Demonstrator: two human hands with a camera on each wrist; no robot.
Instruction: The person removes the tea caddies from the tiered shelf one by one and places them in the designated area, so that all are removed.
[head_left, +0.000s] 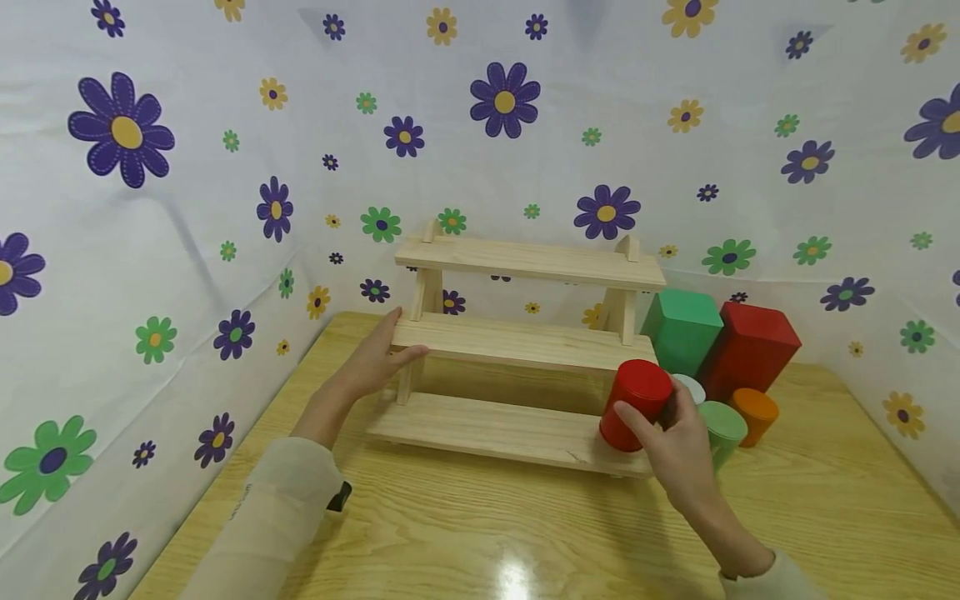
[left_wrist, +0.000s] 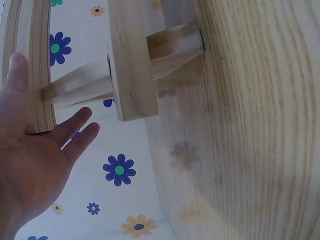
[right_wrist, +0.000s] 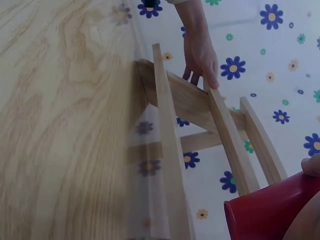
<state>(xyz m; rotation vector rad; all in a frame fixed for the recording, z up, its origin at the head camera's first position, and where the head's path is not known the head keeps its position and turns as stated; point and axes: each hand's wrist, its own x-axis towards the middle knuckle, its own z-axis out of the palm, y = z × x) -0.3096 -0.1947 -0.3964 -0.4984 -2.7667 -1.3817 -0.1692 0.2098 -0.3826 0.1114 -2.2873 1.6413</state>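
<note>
A three-tier wooden shelf [head_left: 517,340] stands on the table. My left hand [head_left: 372,358] holds the left end of its middle board, with the thumb [left_wrist: 17,70] along the board and two other fingers extended past its end. On the other side, my right hand [head_left: 678,446] grips a red cylinder [head_left: 628,417] between thumb and fingers. The cylinder, slightly tilted, is at the right end of the bottom board [head_left: 487,425]; whether it touches that board I cannot tell. In the right wrist view, the red cylinder [right_wrist: 265,212] shows at the lower right corner.
Right of the shelf stand a green block [head_left: 684,321], a red block [head_left: 753,350], an orange cylinder [head_left: 753,417], a light green cylinder [head_left: 723,429] and a partly hidden white-topped object [head_left: 690,388]. Flower-patterned cloth [head_left: 450,167] hangs behind and at the sides of the wooden table [head_left: 450,525].
</note>
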